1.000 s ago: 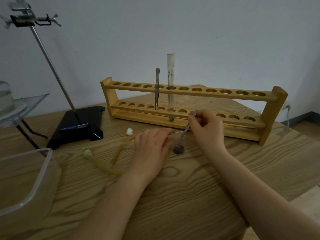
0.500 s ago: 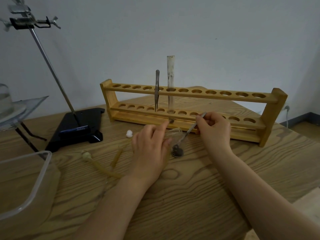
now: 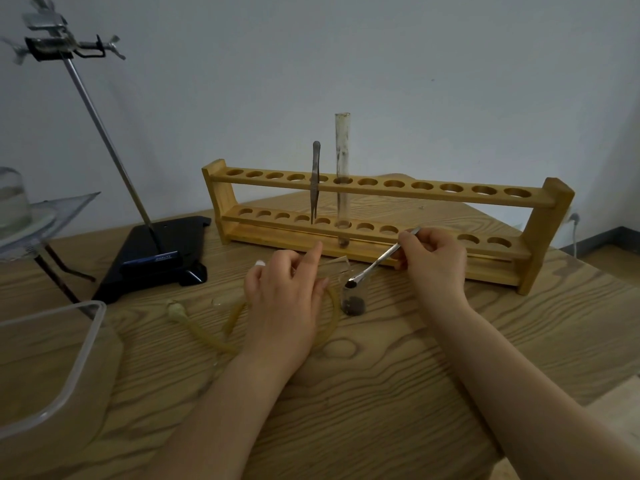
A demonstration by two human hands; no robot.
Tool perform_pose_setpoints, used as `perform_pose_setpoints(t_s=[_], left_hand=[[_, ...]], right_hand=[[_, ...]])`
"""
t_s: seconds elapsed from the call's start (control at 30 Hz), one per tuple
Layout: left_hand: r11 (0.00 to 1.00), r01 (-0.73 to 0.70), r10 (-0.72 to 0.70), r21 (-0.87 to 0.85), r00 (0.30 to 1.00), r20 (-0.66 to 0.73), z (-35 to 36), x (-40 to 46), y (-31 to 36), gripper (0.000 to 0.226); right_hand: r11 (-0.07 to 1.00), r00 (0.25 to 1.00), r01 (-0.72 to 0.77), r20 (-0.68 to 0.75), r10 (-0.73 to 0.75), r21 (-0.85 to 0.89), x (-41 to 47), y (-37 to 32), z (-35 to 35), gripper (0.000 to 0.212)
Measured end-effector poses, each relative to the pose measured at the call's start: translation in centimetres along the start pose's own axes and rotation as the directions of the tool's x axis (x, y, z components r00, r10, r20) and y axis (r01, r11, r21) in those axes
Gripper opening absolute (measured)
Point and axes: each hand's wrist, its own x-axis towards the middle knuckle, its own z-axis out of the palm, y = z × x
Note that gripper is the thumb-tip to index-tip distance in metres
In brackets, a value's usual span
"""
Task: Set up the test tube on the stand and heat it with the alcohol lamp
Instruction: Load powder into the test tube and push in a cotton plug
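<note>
A glass test tube [image 3: 342, 168] stands upright in the wooden rack [image 3: 550, 216], with metal tweezers [image 3: 315, 181] in the hole to its left. My right hand [image 3: 433, 263] pinches a metal spatula [image 3: 384, 259], whose tip carries dark powder at the mouth of a small glass beaker [image 3: 353, 301]. The beaker has dark powder in its bottom and leans toward my left hand [image 3: 284, 299]. That hand holds it with thumb and fingers, index finger raised. The ring stand [image 3: 156, 251] with its clamp [image 3: 65, 46] stands at back left.
A yellow rubber tube [image 3: 194, 325] lies under my left hand, with a white cotton ball [image 3: 259, 263] behind it. A clear plastic tub [image 3: 69, 362] sits at the front left. A glass vessel [image 3: 10, 202] rests on a tripod at the far left edge.
My right hand has drawn the spatula up and to the right, out of the beaker's bottom, with powder on its tip. My left index finger has lifted.
</note>
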Motion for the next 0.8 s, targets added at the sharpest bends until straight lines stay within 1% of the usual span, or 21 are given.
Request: perform_pose_setpoints(t_s=[0.13, 0.43, 0.63, 0.73, 0.8], left_hand=[[1.0, 0.01, -0.01, 0.001, 1.0, 0.001, -0.01, -0.07, -0.04, 0.049], [1.0, 0.011, -0.011, -0.014, 0.999, 0.039, -0.16, -0.25, -0.12, 0.052], [0.999, 0.04, -0.038, -0.02, 0.995, 0.092, -0.39, -0.22, -0.09, 0.055], [0.999, 0.049, -0.049, 0.004, 0.992, 0.117, -0.53, -0.23, 0.01, 0.055], [0.998, 0.057, -0.061, 0.032, 0.985, 0.161, -0.56, -0.23, 0.06, 0.056]], right_hand=[[1.0, 1.0, -0.012, 0.008, 0.012, -0.004, 0.04, -0.08, -0.13, 0.01], [0.995, 0.996, -0.087, 0.031, 0.085, 0.046, 0.07, -0.23, -0.46, 0.008], [0.987, 0.991, -0.135, 0.023, 0.134, 0.081, 0.15, -0.16, -0.38, 0.013], [0.982, 0.988, -0.153, 0.014, 0.152, 0.114, 0.18, -0.16, -0.41, 0.013], [0.979, 0.988, -0.157, 0.014, 0.157, 0.129, 0.2, -0.13, -0.47, 0.013]])
